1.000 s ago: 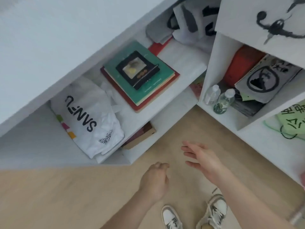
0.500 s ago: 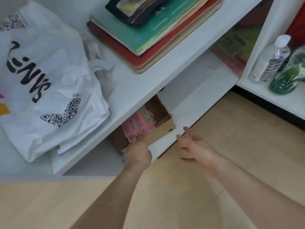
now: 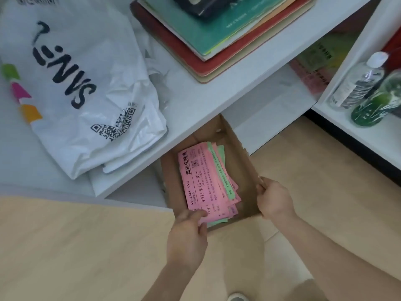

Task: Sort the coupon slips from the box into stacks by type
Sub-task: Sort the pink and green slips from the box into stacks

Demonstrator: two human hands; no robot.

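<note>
A pale wooden plank floor (image 3: 76, 246) is seen beneath a white laminate shelving unit (image 3: 208, 98), evenly lit by soft daylight. A second white shelf compartment (image 3: 368, 135) is set at the right, above a dark recess along the floor.
</note>
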